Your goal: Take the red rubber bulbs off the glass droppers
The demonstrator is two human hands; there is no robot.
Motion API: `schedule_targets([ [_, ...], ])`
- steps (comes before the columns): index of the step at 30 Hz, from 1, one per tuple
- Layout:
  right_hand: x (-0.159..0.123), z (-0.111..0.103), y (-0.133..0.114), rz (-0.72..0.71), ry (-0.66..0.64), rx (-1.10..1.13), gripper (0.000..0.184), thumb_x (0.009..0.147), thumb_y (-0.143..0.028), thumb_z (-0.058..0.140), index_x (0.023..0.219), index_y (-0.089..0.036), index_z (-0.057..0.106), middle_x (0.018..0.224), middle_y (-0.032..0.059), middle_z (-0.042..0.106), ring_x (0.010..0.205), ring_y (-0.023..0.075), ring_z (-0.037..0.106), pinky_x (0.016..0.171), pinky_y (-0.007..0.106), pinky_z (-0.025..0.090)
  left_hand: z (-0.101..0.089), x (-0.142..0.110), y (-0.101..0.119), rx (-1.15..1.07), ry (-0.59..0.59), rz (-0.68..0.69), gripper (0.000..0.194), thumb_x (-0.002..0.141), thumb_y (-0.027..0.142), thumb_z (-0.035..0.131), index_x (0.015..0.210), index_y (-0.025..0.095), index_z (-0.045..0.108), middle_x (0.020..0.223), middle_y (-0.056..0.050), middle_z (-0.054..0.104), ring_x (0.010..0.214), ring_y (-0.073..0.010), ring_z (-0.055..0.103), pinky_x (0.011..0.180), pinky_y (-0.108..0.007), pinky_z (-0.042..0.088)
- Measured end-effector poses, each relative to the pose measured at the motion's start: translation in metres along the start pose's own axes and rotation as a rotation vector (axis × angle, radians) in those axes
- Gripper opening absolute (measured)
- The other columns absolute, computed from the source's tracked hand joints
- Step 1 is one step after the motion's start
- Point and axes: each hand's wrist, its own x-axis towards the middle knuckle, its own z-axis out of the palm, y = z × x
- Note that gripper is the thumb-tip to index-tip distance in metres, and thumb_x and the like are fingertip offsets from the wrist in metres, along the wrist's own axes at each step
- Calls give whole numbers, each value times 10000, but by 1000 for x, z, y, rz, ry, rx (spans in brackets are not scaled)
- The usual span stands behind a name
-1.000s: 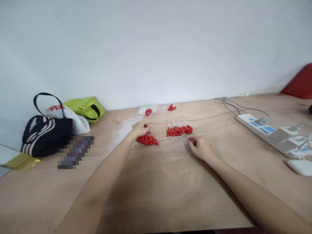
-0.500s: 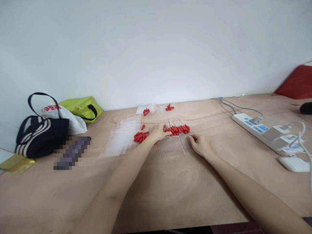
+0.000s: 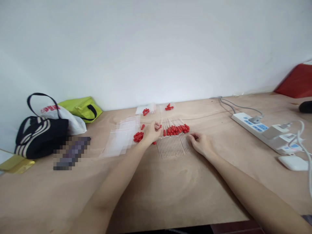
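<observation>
My left hand [image 3: 150, 132] is at the left end of a row of red-tipped thin sticks [image 3: 179, 129], its thumb and fingers pinching a small red cap [image 3: 160, 126]. My right hand [image 3: 201, 143] rests on the table by the right end of a row of thin, clear-looking sticks [image 3: 173, 146]; its thumb and forefinger are closed together, and anything between them is too small to make out. A heap of loose red caps [image 3: 138, 137] lies left of my left hand, partly hidden by it. One single red cap [image 3: 142, 126] lies just behind the heap.
Clear zip bags [image 3: 115, 141] lie fanned out at left. Farther back are bags with red pieces [image 3: 145, 111]. A black bag [image 3: 42, 136], yellow-green bag [image 3: 84, 109] and blurred dark object [image 3: 73, 152] are left; a power strip [image 3: 262, 131] with cables stands right.
My left hand has drawn back slightly left from the red-tipped row, uncovering its left end, and a red cap now shows at its fingertips. My right hand has stayed nearly still.
</observation>
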Motion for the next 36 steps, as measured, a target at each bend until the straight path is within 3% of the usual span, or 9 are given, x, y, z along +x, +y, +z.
schedule_targets([
  [4, -1, 2, -2, -161, 143, 103, 333, 794, -403, 424, 938, -178, 622, 806, 68, 611, 710, 175, 565, 606, 278, 418, -13, -37, -13, -62, 140, 210, 88, 720, 171, 536, 800, 164, 502, 772, -23, 596, 665, -119, 578, 617, -241, 478],
  [7, -2, 2, -6, -426, 224, 179, 440, 793, -419, 455, 1148, -166, 511, 1056, 116, 548, 948, 203, 527, 751, 323, 432, -13, -63, -24, -33, 173, 421, 54, 757, 163, 499, 809, 172, 509, 765, -17, 593, 702, -123, 581, 654, -253, 484],
  [9, -4, 1, -10, -588, 210, 136, 481, 793, -420, 475, 1211, -184, 456, 1139, 115, 515, 1052, 214, 471, 845, 361, 391, -10, -74, -27, -24, 199, 541, 67, 775, 149, 480, 830, 174, 511, 775, -22, 599, 753, -130, 585, 690, -258, 489],
  [14, -12, 0, -19, -812, 154, -74, 318, 812, -372, 493, 1095, -244, 559, 1018, 47, 614, 1014, 201, 482, 949, 430, 241, -2, -77, -26, 14, 232, 693, 69, 794, 130, 470, 816, 179, 513, 807, -33, 615, 814, -133, 582, 760, -272, 493],
  [23, -19, 10, -28, -895, 264, -152, 192, 833, -300, 475, 903, -233, 640, 654, -14, 619, 750, 137, 499, 929, 398, 225, -1, -76, -25, 2, 282, 821, 77, 786, 121, 499, 822, 182, 527, 803, -25, 620, 799, -123, 582, 761, -269, 496],
  [30, -23, 11, -28, -920, 235, -136, 177, 836, -259, 455, 835, -219, 628, 626, -21, 591, 715, 125, 480, 931, 383, 217, 1, -75, -20, 203, 260, 821, 235, 762, 299, 574, 974, 197, 568, 974, -54, 627, 1004, -215, 518, 906, -413, 389],
  [36, -27, 12, -28, -948, 229, -71, 180, 829, -253, 454, 800, -210, 626, 593, -22, 575, 703, 125, 475, 916, 396, 218, 1, -76, -18, 215, 225, 880, 136, 808, 299, 520, 874, 223, 611, 893, 2, 664, 969, -170, 542, 958, -386, 323],
])
